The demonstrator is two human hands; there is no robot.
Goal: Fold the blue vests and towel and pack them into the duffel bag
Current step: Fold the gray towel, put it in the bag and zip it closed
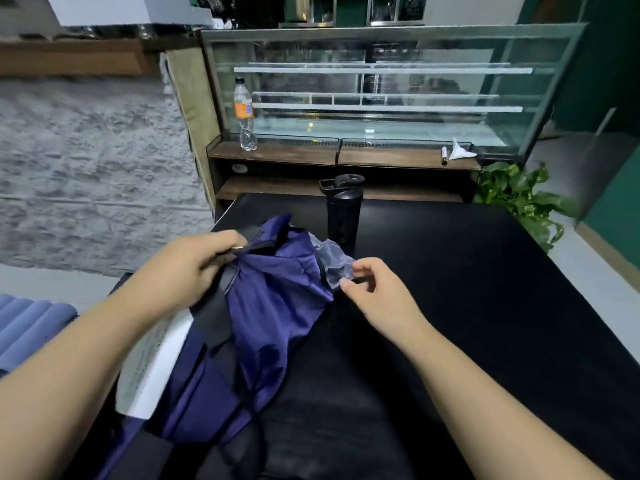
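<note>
Lying crumpled at left of black table (pixel 485 306), blue bag (pixel 277 306) is gripped at dark edge by left hand (pixel 187 271); grey lining (pixel 332 265) pinched by right hand (pixel 377 292), probably to spread opening for packing.

One head-worn camera (wide-angle) looks forward and down, close over the black counter (pixel 450 289), facing a glass display case (pixel 381 88).

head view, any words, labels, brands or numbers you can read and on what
No text can be read.
Clear bottle: orange label, print too blurred.
Black tumbler: no marking shows.
White cloth by the blue bag: faint grey marks, too blurred.
</note>
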